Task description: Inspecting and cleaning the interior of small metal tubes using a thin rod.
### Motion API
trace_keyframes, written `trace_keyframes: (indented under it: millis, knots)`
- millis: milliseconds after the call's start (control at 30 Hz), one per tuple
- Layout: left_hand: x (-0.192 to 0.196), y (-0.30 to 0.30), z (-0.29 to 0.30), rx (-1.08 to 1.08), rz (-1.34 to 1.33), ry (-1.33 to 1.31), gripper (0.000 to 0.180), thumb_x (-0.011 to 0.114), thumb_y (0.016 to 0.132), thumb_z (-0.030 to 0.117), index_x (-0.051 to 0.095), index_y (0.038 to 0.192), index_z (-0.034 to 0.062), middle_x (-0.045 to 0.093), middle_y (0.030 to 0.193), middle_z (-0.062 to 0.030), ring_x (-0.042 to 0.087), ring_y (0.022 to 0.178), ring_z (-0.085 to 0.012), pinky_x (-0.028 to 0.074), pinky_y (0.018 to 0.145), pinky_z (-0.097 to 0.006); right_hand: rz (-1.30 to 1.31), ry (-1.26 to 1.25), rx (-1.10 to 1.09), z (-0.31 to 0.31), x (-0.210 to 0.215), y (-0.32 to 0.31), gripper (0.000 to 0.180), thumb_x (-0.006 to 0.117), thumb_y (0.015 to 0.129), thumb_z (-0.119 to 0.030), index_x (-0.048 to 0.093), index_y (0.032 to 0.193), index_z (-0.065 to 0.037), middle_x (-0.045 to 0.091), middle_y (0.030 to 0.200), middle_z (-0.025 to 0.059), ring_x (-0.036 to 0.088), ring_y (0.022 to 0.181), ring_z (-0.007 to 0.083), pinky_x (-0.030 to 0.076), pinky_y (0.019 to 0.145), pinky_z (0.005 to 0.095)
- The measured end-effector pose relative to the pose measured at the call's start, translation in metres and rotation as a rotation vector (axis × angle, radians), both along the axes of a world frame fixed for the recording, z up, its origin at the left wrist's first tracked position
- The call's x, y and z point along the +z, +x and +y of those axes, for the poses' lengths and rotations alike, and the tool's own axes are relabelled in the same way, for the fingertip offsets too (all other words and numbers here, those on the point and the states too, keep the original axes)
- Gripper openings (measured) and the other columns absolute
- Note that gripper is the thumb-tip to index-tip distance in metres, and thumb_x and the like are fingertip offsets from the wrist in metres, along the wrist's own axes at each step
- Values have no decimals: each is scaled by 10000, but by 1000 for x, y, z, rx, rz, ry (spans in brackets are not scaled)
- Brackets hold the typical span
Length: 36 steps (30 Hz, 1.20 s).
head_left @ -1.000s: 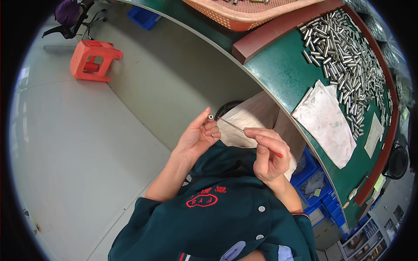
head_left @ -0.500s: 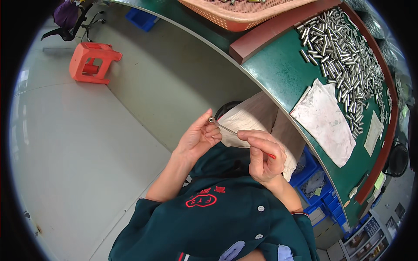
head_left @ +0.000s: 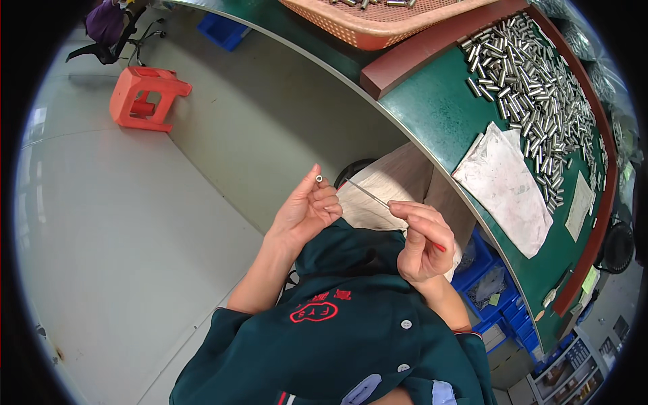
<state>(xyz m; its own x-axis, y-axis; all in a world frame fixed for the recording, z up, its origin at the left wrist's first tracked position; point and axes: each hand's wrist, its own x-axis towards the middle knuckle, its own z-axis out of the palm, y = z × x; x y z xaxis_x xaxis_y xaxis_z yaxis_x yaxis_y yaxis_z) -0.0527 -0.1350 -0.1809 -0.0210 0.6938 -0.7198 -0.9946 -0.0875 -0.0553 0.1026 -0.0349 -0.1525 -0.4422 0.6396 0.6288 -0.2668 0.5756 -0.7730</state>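
Note:
Between the thumb and fingers of my left hand (head_left: 305, 210) is a small metal tube (head_left: 319, 179), its round open end facing up. My right hand (head_left: 424, 243) grips a thin tool with a slim metal shaft (head_left: 368, 194) and a red handle (head_left: 439, 248). The handle's end shows below the fingers; the rest lies inside the hand. The shaft points toward my left hand, and its tip stands a short way from the tube, not touching it. Whether it is a needle file or a scraper cannot be made out.
At right, the green table (head_left: 432, 111) bears a heap of metal tubes (head_left: 533, 94) and a stained white cloth (head_left: 506, 189). A reddish-brown edging strip (head_left: 418, 61) and a pink basket (head_left: 378, 30) lie beyond. Blue bins (head_left: 496, 290) sit below; a red stool (head_left: 145, 98) stands far left.
The tool's shaft has drawn back from the tube, as my right hand moved right and slightly down. My left hand has shifted a little left and turned the tube slightly.

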Motion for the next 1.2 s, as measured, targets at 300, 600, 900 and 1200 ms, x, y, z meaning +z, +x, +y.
trace_keyframes:
  millis: [300,600,900,1200]
  knots:
    - [-3,-3,-4,-117,314,63,208,543,856,247,551,811,44,562,704,-47,524,591,-78,400,535,-197,48,-25,-22,-1,5,2,94,474,831,40,449,921,34,603,779,208,621,696,292,513,611,323]
    - [3,-2,2,-194,586,182,250,487,884,217,525,1017,9,532,815,-45,505,655,-92,426,631,-210,96,-92,-66,2,6,7,102,450,834,63,470,934,58,599,782,226,619,711,283,514,633,322]
    - [11,5,6,-278,717,233,316,522,855,118,489,1144,-7,538,868,-43,503,728,-90,422,693,-215,102,-129,-74,5,4,12,106,445,832,70,472,934,58,600,789,230,620,722,284,512,638,317]
    - [20,9,20,-314,679,209,321,514,856,107,478,1149,-16,536,837,-43,497,708,-95,417,693,-218,110,-122,-65,11,11,21,113,439,837,57,469,946,42,601,817,225,618,734,284,510,647,326]
